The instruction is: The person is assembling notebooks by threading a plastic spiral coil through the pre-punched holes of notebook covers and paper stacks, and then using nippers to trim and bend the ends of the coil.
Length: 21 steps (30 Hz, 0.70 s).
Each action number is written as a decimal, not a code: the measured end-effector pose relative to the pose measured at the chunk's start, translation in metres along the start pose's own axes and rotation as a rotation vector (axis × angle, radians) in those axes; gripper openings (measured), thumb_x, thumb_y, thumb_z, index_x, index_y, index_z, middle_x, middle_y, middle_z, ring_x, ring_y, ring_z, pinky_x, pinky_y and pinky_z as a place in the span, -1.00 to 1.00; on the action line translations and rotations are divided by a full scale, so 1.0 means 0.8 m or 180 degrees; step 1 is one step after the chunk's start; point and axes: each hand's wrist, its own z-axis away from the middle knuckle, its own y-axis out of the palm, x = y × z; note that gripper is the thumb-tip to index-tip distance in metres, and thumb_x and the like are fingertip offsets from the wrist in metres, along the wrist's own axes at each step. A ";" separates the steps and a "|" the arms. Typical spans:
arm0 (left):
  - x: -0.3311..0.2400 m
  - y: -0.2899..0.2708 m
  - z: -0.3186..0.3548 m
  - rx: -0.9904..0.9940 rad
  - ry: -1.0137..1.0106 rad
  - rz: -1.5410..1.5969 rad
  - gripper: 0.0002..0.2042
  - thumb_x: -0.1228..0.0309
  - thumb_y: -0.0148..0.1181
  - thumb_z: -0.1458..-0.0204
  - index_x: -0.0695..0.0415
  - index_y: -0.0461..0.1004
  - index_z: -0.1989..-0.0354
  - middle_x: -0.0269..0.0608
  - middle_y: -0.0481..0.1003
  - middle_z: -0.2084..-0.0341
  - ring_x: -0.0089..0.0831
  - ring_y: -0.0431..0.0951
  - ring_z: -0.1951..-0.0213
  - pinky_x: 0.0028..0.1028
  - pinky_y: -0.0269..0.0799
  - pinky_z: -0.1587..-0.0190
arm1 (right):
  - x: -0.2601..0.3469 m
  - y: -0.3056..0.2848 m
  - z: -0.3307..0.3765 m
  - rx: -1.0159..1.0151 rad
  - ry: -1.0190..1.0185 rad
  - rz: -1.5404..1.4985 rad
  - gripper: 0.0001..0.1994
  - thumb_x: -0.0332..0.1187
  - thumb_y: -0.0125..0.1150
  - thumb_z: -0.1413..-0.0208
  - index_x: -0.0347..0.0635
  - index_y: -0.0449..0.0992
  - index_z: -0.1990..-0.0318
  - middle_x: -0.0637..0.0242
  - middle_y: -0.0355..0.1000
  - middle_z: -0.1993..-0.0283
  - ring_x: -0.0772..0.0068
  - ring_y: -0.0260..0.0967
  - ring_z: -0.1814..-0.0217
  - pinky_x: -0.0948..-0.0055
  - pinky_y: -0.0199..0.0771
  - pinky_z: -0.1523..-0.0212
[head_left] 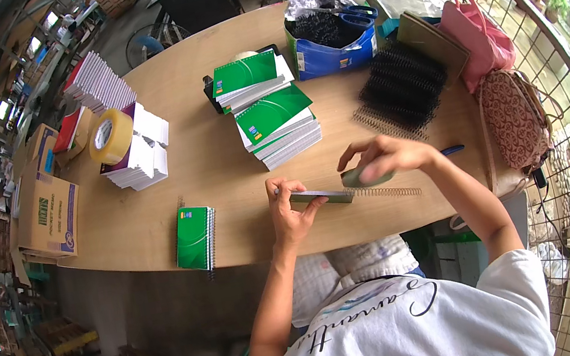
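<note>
My left hand grips a notebook, its thumb and fingers on either side; the book is seen nearly edge-on. A thin spiral binding coil stretches out to the right from the notebook's end. Above that coil, my right hand is closed round a rounded dark-green thing, partly blurred, whose kind I cannot make out. To the left lies a green spiral-bound notebook, with a coil along its right side. Beyond my hands stand stacked green-covered notebooks without visible coils.
Black coils lie heaped at the right, near a blue pen. Behind them are a blue box with scissors, a pink bag and a patterned bag. Tape, paper stacks and a carton occupy the left.
</note>
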 end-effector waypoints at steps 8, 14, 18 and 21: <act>-0.016 0.004 0.001 -0.0014 -0.0047 0.0140 -0.52 0.21 0.54 0.27 0.14 0.33 0.33 -0.23 0.31 0.41 -0.24 0.27 0.26 -0.26 0.28 0.19 | -0.009 0.008 -0.015 -0.0283 0.0063 0.0123 -0.41 0.12 0.18 -0.07 -0.42 0.62 0.37 0.06 0.46 0.03 0.22 0.42 0.08 0.33 0.40 0.12; -0.022 0.010 -0.001 0.0126 0.0062 0.0154 -0.50 0.21 0.54 0.25 0.15 0.30 0.31 -0.23 0.28 0.40 -0.24 0.27 0.27 -0.26 0.26 0.20 | -0.013 0.013 -0.015 -0.0409 -0.0161 -0.0471 -0.44 0.09 0.19 -0.10 -0.39 0.62 0.38 0.06 0.46 0.06 0.24 0.40 0.13 0.32 0.39 0.12; -0.025 0.014 -0.001 0.0160 0.0061 0.0276 -0.48 0.22 0.54 0.26 0.16 0.28 0.31 -0.22 0.26 0.39 -0.23 0.26 0.27 -0.26 0.26 0.20 | -0.007 0.025 -0.019 -0.0267 0.0054 0.0790 -0.42 0.10 0.18 -0.11 -0.42 0.62 0.38 0.10 0.46 0.07 0.29 0.40 0.13 0.35 0.38 0.14; -0.024 0.015 0.000 0.0191 0.0084 0.0284 -0.46 0.21 0.54 0.27 0.17 0.27 0.30 -0.20 0.24 0.38 -0.23 0.26 0.27 -0.25 0.26 0.21 | -0.004 0.018 -0.021 -0.0091 -0.0180 -0.0267 -0.44 0.13 0.17 -0.10 -0.33 0.65 0.34 0.04 0.48 0.12 0.18 0.43 0.12 0.30 0.39 0.13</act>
